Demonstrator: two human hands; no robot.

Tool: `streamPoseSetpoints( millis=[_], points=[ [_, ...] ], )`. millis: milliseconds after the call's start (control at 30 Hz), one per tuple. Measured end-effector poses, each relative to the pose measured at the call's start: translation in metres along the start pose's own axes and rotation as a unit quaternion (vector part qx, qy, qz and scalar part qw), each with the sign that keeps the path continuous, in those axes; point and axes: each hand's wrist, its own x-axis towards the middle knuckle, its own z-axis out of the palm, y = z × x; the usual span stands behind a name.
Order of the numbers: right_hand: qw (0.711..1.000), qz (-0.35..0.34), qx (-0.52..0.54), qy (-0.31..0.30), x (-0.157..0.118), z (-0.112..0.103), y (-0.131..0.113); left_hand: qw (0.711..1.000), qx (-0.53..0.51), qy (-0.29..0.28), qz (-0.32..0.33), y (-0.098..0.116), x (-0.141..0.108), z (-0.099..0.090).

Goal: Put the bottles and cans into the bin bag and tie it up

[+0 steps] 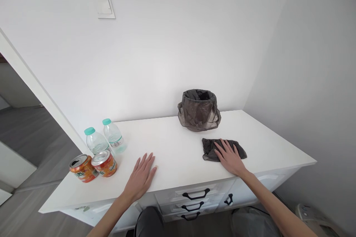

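Note:
My left hand (141,177) lies flat on the white countertop, fingers stretched out, with nothing in it. Under the spread fingers of my right hand (229,157) is a folded black plastic bag (208,150), flat on the counter. Behind that bag stands a small bin (198,110) lined with a black bag, whose edge is folded down over the outside. To the left of my left hand are two orange drink cans, an opened can (84,169) and another can (105,164), with two clear bottles behind them, a nearer bottle (96,141) and a farther bottle (113,135), both with turquoise caps.
The white cabinet top (155,137) runs along a white wall with a light switch (106,8). Drawers with black handles (196,194) face me below its front edge. A doorway opens at far left; a pale appliance (314,218) sits on the floor at lower right.

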Motion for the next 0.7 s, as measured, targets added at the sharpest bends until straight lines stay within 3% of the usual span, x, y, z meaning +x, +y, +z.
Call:
streamPoseSetpoints(
  millis=[100, 267, 367, 533, 700],
  points=[
    [0.999, -0.048, -0.001, 0.013, -0.006, 0.003, 0.008, 1.000, 0.004, -0.009, -0.004, 0.001, 0.000, 0.000],
    [0.994, -0.105, 0.027, 0.029, -0.020, 0.003, -0.002, 1.000, 0.003, 0.014, 0.006, 0.000, 0.001, 0.002],
    [0.995, -0.069, 0.053, 0.041, -0.021, 0.003, -0.011, 1.000, 0.003, 0.022, 0.007, 0.000, 0.001, 0.004],
    [0.990, 0.067, 0.106, 0.062, -0.013, 0.007, -0.023, 1.000, 0.006, 0.015, 0.004, 0.000, 0.002, 0.003],
    [0.997, 0.047, 0.028, 0.052, -0.011, 0.013, -0.029, 1.000, 0.007, 0.012, 0.004, 0.001, 0.002, 0.002]
  ],
)
